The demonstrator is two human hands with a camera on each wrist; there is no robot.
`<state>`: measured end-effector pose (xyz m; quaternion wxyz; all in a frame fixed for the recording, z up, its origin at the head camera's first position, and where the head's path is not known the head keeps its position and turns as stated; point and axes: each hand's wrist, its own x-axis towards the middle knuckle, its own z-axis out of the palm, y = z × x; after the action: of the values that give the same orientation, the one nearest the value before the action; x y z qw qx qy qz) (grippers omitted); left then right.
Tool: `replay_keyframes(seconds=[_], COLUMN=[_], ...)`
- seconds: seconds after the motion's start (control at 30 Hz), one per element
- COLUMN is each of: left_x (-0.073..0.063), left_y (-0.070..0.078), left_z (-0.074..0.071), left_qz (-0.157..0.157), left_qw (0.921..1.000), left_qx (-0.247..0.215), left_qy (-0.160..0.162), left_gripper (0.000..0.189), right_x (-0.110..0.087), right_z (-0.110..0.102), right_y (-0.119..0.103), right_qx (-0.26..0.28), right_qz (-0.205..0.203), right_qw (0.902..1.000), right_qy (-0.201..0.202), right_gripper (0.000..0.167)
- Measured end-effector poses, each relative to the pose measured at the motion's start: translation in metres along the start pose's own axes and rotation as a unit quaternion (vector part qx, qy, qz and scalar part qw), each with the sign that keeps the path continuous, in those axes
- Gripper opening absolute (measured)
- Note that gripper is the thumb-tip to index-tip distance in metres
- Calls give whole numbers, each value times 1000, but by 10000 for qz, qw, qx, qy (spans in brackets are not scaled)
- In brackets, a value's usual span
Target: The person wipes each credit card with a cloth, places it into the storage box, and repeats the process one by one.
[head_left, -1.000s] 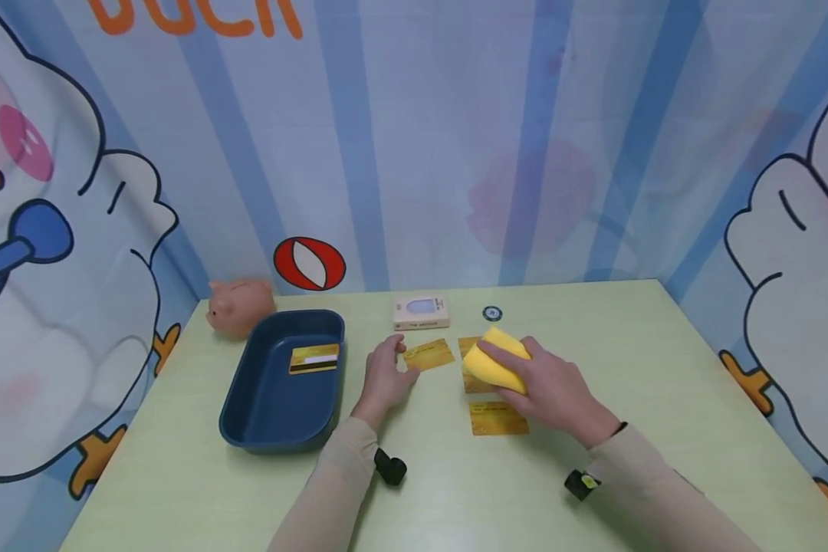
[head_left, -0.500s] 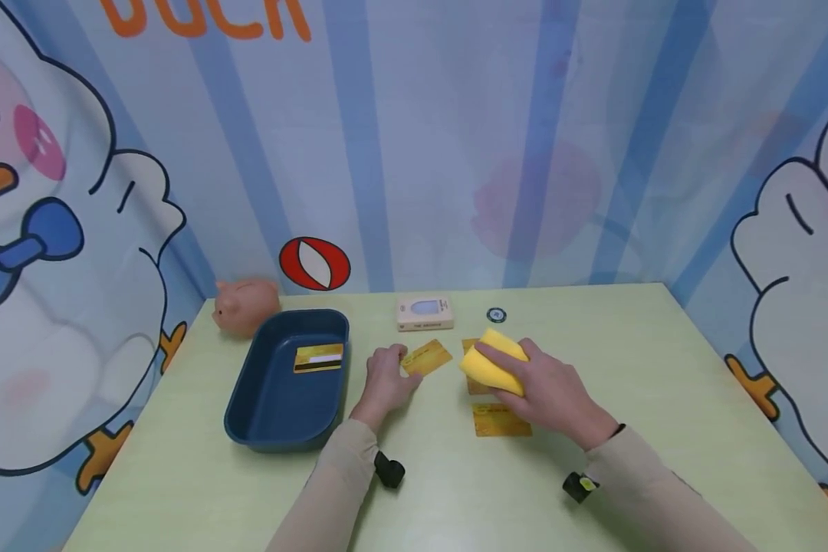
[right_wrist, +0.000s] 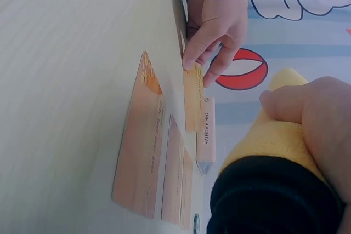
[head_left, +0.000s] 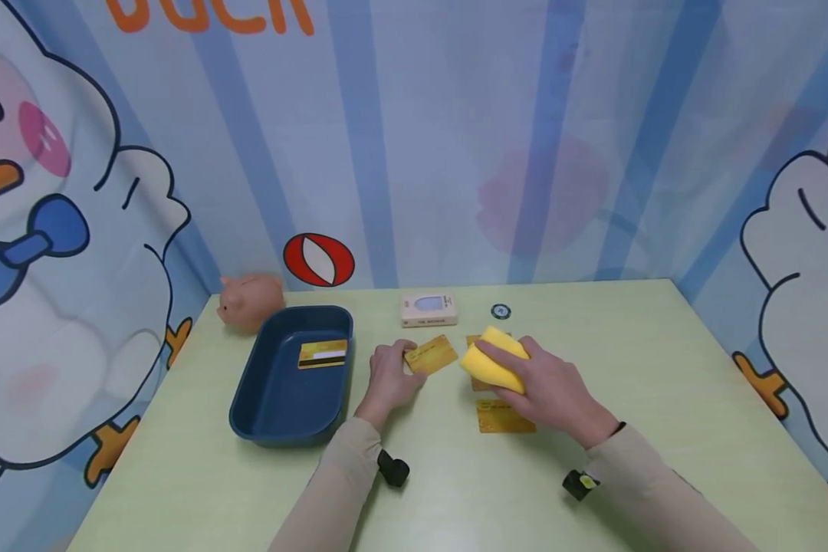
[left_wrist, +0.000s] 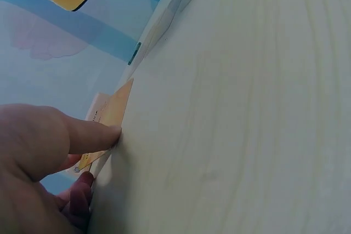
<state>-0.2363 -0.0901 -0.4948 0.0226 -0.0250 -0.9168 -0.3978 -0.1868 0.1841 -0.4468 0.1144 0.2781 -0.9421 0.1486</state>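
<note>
My left hand (head_left: 389,378) pinches the left end of a gold bank card (head_left: 433,355) with thumb and fingers; the card lies turned at a slant. In the left wrist view the thumb is on the card (left_wrist: 118,105) and the other fingers sit past its edge. My right hand (head_left: 559,391) grips a folded yellow cloth (head_left: 493,364) with a dark side (right_wrist: 274,195). The cloth hangs over further gold cards and partly hides them in the head view. The nearest card (head_left: 505,418) lies flat; in the right wrist view two more lie behind it.
Left of my left hand stands a blue tray (head_left: 283,433) with a gold card (head_left: 323,354) in it, stripe up. A pink piggy bank (head_left: 251,303), a small box (head_left: 428,310) and a round chip (head_left: 501,311) are along the back, before a printed curtain (head_left: 428,153).
The pinched card has tilted a little more, its right end swinging away from me. The cloth stays over the cards. The head view has shifted slightly.
</note>
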Motion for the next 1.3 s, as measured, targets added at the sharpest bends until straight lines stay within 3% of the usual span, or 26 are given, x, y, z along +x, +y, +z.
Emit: replay_keyframes(seconds=[0.23,0.57,0.87,1.07,1.3], left_x=[1,-1,-11,-16,-19], left_y=[-2,0,9,11,10], left_z=[1,-4,-14,-18,-22], left_qz=[127,-155,-340,-222,-5], left_qw=[9994,9947,9763,9649,9538], left_qx=[-299,-1004,-2110,-2565,-2897], left_qy=[131,129,-328,-516,-798], left_gripper=[49,53,54,55,57], right_x=[4,8,12,16,26], right_z=[0,0,0,-1,0], right_y=[-2,-6,-8,-13,-23], right_qx=[38,46,67,86,246], right_qz=[-16,38,66,-68,-554], right_qw=[10000,10000,9999,9999,9981], right_qy=[70,18,60,109,82], right_gripper=[73,71,71,73,70])
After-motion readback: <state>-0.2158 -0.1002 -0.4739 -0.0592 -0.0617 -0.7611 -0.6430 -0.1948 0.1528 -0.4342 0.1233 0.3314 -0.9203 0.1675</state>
